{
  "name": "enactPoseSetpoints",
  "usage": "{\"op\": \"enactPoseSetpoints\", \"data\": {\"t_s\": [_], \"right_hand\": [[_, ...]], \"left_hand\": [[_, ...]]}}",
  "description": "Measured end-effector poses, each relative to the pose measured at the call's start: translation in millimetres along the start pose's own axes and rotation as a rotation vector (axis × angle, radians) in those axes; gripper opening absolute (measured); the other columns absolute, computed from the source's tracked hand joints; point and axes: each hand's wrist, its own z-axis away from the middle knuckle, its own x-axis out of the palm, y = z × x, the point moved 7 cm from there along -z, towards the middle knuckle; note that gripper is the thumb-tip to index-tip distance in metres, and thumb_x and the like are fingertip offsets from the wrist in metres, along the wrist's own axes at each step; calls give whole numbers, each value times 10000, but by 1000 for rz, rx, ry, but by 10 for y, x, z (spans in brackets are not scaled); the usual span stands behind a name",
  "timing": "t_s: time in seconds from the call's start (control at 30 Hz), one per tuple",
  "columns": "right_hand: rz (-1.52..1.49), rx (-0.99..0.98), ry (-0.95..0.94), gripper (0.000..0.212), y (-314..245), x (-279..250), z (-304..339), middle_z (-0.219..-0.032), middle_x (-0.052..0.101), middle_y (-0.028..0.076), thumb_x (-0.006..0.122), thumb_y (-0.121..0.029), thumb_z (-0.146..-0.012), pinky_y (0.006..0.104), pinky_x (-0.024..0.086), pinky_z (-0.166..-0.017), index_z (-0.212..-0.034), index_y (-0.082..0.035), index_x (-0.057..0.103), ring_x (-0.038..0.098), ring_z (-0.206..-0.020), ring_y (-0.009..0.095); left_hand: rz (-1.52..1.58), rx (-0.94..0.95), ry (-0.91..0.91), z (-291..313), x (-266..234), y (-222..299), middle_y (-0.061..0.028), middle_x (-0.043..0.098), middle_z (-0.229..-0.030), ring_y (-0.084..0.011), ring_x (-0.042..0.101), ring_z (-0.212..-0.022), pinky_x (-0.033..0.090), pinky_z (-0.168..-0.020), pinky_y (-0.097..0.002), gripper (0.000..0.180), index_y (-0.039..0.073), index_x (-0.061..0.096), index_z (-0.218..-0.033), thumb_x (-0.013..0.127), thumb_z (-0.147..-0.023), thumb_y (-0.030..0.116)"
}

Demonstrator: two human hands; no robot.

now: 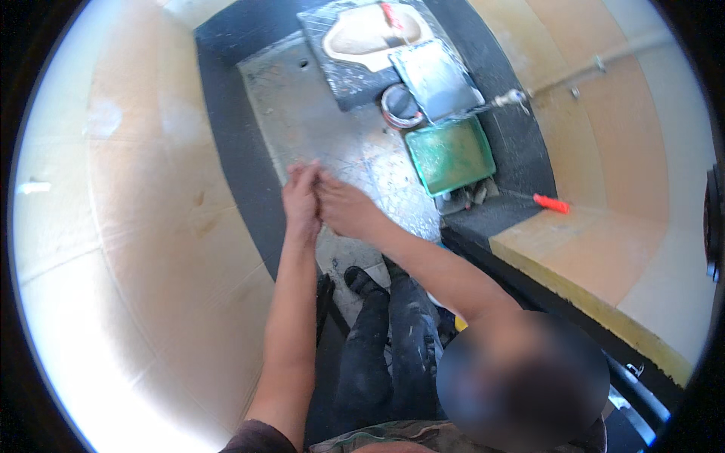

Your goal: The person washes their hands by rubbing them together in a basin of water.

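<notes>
Fingers (303,174) of the left hand (301,205) and right hand (344,207) pressed close together, narrow rather than spread, just left of the middle of the frame. Impossible to tell whether anything lies between the palms. Below both, a grey floor (298,106), with a small dark drain hole (303,65) toward the top.

Nearest among the loose things, right of centre: a green tray (453,155), shallow and rectangular, well apart from both hands. Just above, a pale rectangular panel or tray (438,79), tilted; just beside, to the left, a round container (389,118) with something dark inside. At the upper centre, a cream basin (343,44) on a dark slab (347,79), with something red at the far edge.

Farther right, a tap (510,97) on the wall and, lower down, a red handle (551,203) by a ledge (574,245). At the lower centre, dark trousers (414,325) with pale smears, and one dark shoe (361,280).
</notes>
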Motion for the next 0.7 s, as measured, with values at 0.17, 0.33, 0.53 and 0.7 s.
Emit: {"op": "enactPoseSetpoints", "data": {"t_s": [0.17,0.33,0.53,0.7], "right_hand": [[-170,-19,-43,580,-86,879,295,-1545,472,222,647,-119,-814,438,202,-1288,-1356,78,588,354,-1509,327],[-479,228,-176,532,207,1668,833,-1468,561,206,687,-141,-813,436,356,-1218,-1331,-29,642,502,-1399,349],[-479,1221,138,247,2766,3335,3328,-1036,739,210,667,-184,-902,456,549,-861,-1087,-26,711,710,-970,374],[-725,1671,456,312,4803,3558,5269,-863,731,150,607,-323,-999,447,571,-731,-947,-22,674,715,-812,285]], "left_hand": [[0,-224,209,-74,-786,-832,-88,668,-1120,-202,651,-1025,530,-895,-336,339,-7,620,-1183,698,-1008,273],[14,-362,187,25,-1321,-1426,-155,515,-1466,-279,551,-1315,454,-1086,-382,667,-8,431,-1479,593,-1041,467],[-27,-504,172,-472,-1562,-2647,-157,504,-1514,-295,552,-1343,440,-1117,-401,707,22,392,-1528,532,-1051,526],[-61,-532,-10,-1624,-1458,-3819,-155,550,-1473,-286,584,-1300,452,-1091,-400,687,33,432,-1499,490,-1056,554]]}}
